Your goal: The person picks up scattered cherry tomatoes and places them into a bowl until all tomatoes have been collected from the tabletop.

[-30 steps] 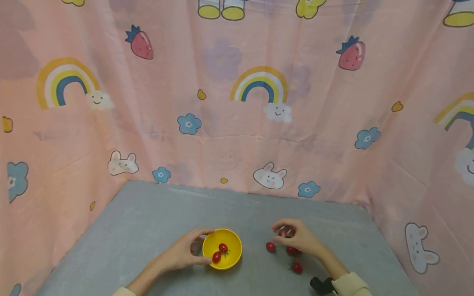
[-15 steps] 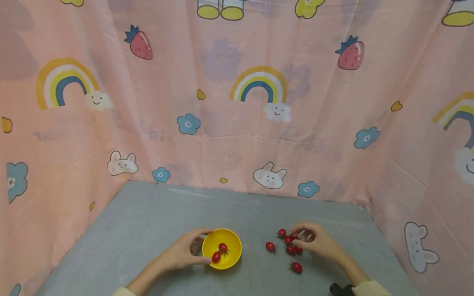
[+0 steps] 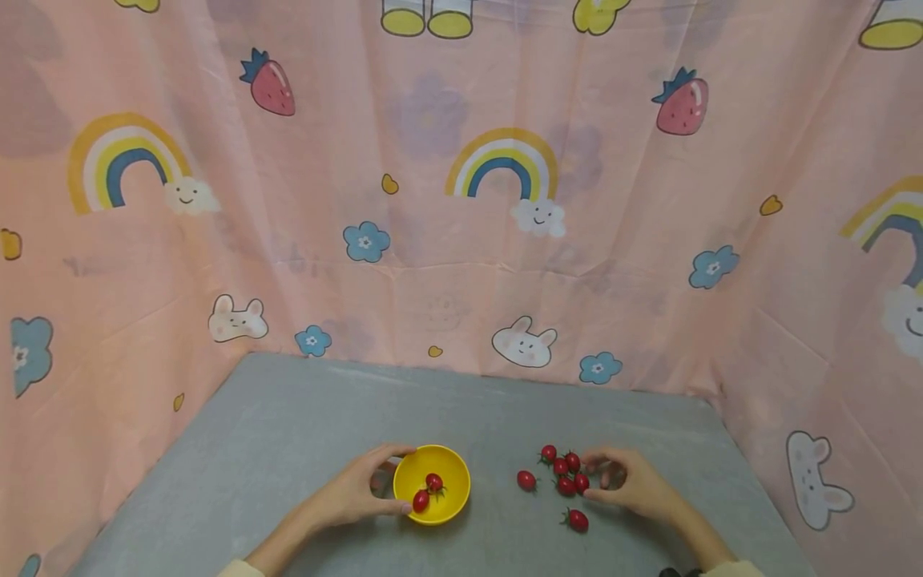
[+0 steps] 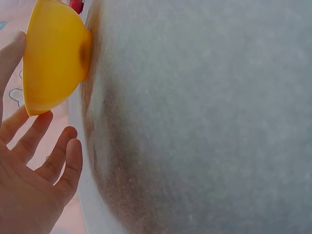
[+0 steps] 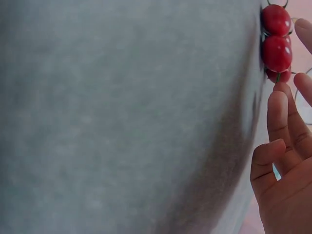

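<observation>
A small yellow bowl (image 3: 456,473) stands on the grey table with two cherry tomatoes (image 3: 433,482) inside. My left hand (image 3: 353,489) grips the bowl from its left side, thumb near the front rim and fingers by the back rim. The left wrist view shows the fingertips at the side of the bowl (image 4: 56,58). To the right lies a cluster of several red cherry tomatoes (image 3: 566,485) with green stems. Right beside it is my right hand (image 3: 638,485), fingers loosely bent, holding nothing. In the right wrist view its fingertips come close to the tomatoes (image 5: 277,53).
One loose cherry tomato (image 3: 526,481) lies between the bowl and the cluster, another (image 3: 577,521) in front of the cluster. A pink patterned curtain (image 3: 447,304) encloses the table (image 3: 404,401) at the back and both sides.
My right hand has drawn back to the right, from over the tomato cluster to its right edge, uncovering the tomatoes. My left hand and the bowl stay in place.
</observation>
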`<action>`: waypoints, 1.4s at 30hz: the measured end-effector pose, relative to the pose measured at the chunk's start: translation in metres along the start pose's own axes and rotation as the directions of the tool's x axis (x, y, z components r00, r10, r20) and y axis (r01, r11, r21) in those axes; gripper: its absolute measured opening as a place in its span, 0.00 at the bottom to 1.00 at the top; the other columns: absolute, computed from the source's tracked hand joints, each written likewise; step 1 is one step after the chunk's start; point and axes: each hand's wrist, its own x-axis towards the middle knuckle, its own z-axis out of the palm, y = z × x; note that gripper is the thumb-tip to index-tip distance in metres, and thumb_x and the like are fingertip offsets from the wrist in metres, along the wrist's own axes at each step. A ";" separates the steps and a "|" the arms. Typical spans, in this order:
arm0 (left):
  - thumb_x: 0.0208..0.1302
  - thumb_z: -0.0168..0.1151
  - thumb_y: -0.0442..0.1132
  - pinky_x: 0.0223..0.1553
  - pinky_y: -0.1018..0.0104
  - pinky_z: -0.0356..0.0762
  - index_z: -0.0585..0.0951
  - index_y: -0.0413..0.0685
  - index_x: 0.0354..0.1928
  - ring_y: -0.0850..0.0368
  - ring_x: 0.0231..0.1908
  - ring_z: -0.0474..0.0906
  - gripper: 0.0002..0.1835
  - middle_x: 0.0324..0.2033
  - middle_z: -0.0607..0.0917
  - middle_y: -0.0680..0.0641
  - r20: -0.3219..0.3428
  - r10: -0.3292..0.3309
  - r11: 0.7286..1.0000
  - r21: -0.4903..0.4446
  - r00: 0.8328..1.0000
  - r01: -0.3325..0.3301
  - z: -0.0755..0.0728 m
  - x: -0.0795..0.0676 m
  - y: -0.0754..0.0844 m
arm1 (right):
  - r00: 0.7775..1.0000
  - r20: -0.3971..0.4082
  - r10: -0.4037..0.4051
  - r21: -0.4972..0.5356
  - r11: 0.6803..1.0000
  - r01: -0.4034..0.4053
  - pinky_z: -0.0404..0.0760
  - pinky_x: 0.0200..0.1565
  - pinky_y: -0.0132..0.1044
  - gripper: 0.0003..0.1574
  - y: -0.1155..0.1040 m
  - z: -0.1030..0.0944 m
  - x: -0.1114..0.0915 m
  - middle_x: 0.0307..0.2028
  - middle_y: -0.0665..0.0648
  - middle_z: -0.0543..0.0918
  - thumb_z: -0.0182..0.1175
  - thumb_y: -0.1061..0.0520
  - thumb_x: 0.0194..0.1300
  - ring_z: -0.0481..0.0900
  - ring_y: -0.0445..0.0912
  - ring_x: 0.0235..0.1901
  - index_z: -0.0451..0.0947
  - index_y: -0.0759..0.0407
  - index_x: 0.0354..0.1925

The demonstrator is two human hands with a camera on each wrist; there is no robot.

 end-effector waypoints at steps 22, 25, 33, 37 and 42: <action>0.58 0.78 0.51 0.49 0.59 0.79 0.73 0.57 0.69 0.52 0.54 0.76 0.38 0.63 0.75 0.51 0.005 -0.009 1.000 0.012 1.000 0.009 -0.002 0.001 0.001 | 0.999 0.026 0.023 -0.073 0.997 -0.021 0.77 0.31 0.36 0.21 0.011 0.003 0.006 0.41 0.51 0.83 0.76 0.57 0.59 0.77 0.41 0.29 0.83 0.61 0.48; 0.58 0.78 0.51 0.49 0.58 0.79 0.73 0.57 0.69 0.51 0.54 0.76 0.38 0.63 0.75 0.51 0.005 -0.001 1.000 0.010 1.000 0.000 -0.002 0.001 0.001 | 0.999 0.030 0.038 -0.064 0.997 -0.036 0.77 0.31 0.35 0.20 0.007 0.003 0.007 0.40 0.52 0.83 0.76 0.56 0.59 0.77 0.42 0.29 0.83 0.61 0.48; 0.58 0.78 0.50 0.49 0.57 0.79 0.73 0.57 0.69 0.51 0.54 0.77 0.38 0.63 0.75 0.52 0.005 0.007 1.000 0.003 1.000 -0.007 -0.001 -0.001 0.001 | 0.997 0.045 0.059 -0.049 0.997 -0.056 0.77 0.31 0.35 0.19 0.002 0.004 0.008 0.40 0.54 0.83 0.75 0.56 0.61 0.76 0.42 0.29 0.82 0.62 0.48; 0.58 0.78 0.50 0.49 0.57 0.79 0.73 0.58 0.69 0.51 0.54 0.77 0.37 0.63 0.75 0.53 0.006 0.004 1.000 0.002 1.000 -0.004 -0.002 -0.001 0.000 | 0.998 0.038 0.043 -0.046 0.998 -0.041 0.78 0.32 0.36 0.19 0.005 0.003 0.007 0.41 0.55 0.83 0.74 0.56 0.62 0.77 0.42 0.29 0.82 0.62 0.48; 0.58 0.77 0.51 0.50 0.56 0.79 0.73 0.58 0.69 0.51 0.54 0.77 0.37 0.63 0.75 0.53 0.010 0.009 1.000 0.001 1.000 -0.009 -0.002 -0.001 0.000 | 0.999 0.025 0.025 -0.048 0.999 -0.024 0.78 0.32 0.36 0.18 0.006 0.000 0.005 0.42 0.55 0.83 0.73 0.57 0.63 0.78 0.43 0.29 0.82 0.62 0.48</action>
